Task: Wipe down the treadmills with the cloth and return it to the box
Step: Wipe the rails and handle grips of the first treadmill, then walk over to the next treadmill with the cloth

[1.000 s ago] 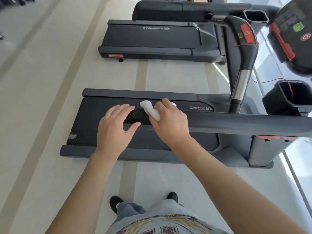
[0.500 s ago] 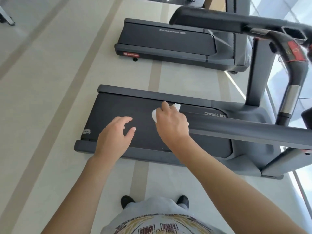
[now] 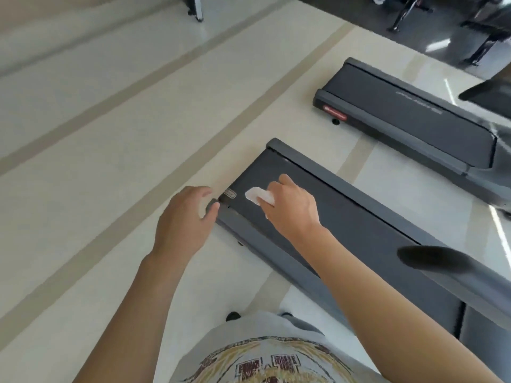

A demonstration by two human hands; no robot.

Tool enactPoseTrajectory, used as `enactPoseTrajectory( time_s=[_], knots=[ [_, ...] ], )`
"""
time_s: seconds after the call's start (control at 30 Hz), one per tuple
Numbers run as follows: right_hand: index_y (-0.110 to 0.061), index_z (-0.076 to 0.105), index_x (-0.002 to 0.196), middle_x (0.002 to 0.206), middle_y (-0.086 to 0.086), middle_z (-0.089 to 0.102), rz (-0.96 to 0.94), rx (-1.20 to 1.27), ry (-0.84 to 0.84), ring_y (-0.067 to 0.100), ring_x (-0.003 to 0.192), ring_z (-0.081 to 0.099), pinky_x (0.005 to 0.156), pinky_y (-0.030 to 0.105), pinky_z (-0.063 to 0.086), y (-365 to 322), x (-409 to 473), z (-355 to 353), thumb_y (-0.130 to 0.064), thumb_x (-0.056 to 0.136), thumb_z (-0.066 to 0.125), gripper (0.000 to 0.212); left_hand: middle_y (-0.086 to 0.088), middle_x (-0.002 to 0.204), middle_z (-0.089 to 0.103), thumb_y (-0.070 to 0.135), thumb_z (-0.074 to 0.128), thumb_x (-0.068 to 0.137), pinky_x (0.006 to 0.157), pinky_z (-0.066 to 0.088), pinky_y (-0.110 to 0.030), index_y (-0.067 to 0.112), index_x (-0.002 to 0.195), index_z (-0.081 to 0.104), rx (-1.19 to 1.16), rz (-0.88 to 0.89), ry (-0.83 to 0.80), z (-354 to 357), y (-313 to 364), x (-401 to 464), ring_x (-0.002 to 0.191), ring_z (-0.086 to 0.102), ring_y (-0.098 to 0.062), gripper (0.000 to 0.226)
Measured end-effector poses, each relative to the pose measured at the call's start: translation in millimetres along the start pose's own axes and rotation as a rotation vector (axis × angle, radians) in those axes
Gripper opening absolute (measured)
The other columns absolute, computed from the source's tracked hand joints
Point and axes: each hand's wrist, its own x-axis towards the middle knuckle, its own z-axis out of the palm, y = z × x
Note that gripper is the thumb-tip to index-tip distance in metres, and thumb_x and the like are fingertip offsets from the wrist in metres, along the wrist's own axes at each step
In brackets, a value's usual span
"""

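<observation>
Cloth (image 3: 258, 195), white, soft and crumpled into a small flattened pad, lay pinched under the curled fingers of the right hand (image 3: 290, 207), and its free end stuck out to the left of the knuckles and pressed on the matte black belt of the near treadmill (image 3: 359, 230). That belt was a long flat rectangle framed by smooth grey plastic side rails, with a small oval label just left of the cloth at the belt's rear corner. The left hand (image 3: 184, 219) hung beside that rear corner with fingers relaxed and slightly bent, holding nothing; its fingertips sat just at the grey rail's end, though contact could not be made out. A dark rounded handrail end (image 3: 434, 261), blurred, showed to the right of the right forearm. Beyond the right hand stood a second treadmill (image 3: 401, 114) of the same flat shape, with a red strip on its grey end cap. Glossy cream floor (image 3: 110, 134) with tan stripes lay under and left of both hands. A pale printed shirt (image 3: 265, 357) filled the bottom edge.
</observation>
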Motion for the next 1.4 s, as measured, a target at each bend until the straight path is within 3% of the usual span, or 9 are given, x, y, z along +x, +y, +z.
enactPoseTrajectory(
  time_s=[0.27,0.47,0.53,0.67,1.03,1.4],
  knots=[
    [-0.015,0.062,0.098,0.092,-0.003,0.052,-0.279,0.220,0.068,0.024,0.064,0.057,0.057,0.039,0.053,-90,58,16,-0.042,0.101,0.059,0.027,0.008,0.132,0.064,0.036,0.065,0.101,0.094,0.047,-0.036,0.023,0.134,0.066,0.056,-0.266,0.205,-61,-68,-9,0.123,0.056,-0.022,0.036],
    [-0.017,0.061,0.099,0.092,-0.006,0.050,-0.406,0.303,0.034,0.022,0.065,0.055,0.056,0.033,0.042,-133,122,22,-0.048,0.102,0.053,0.032,0.008,0.133,0.062,0.036,0.065,0.102,0.092,0.046,-0.036,0.022,0.135,0.066,0.088,-0.360,0.312,-90,-95,23,0.124,0.053,-0.021,0.036],
    [-0.019,0.060,0.098,0.092,-0.007,0.050,-0.425,0.327,0.030,0.021,0.066,0.057,0.058,0.034,0.045,-141,151,21,-0.050,0.103,0.051,0.032,0.009,0.135,0.062,0.037,0.065,0.101,0.094,0.048,-0.038,0.023,0.135,0.066,0.095,-0.379,0.345,-97,-101,46,0.127,0.050,-0.019,0.036],
    [-0.022,0.060,0.096,0.094,-0.006,0.053,-0.425,0.378,0.009,0.020,0.070,0.061,0.064,0.039,0.052,-149,211,11,-0.052,0.101,0.049,0.032,0.008,0.136,0.061,0.036,0.067,0.100,0.093,0.047,-0.036,0.022,0.134,0.066,0.108,-0.388,0.378,-109,-101,103,0.129,0.047,-0.019,0.037],
    [-0.023,0.057,0.090,0.089,-0.007,0.052,-0.421,0.555,0.049,0.013,0.071,0.055,0.061,0.033,0.038,-146,369,-14,-0.045,0.101,0.056,0.025,0.010,0.136,0.058,0.037,0.068,0.099,0.096,0.042,-0.032,0.025,0.136,0.064,0.148,-0.387,0.418,-135,-85,238,0.130,0.046,-0.017,0.040],
    [-0.025,0.057,0.089,0.089,-0.008,0.053,-0.349,0.630,0.065,0.013,0.074,0.058,0.066,0.036,0.048,-148,459,-15,-0.047,0.099,0.056,0.024,0.011,0.136,0.057,0.035,0.069,0.099,0.096,0.038,-0.030,0.026,0.136,0.064,0.152,-0.329,0.436,-146,-94,347,0.131,0.044,-0.016,0.038]
  ],
)
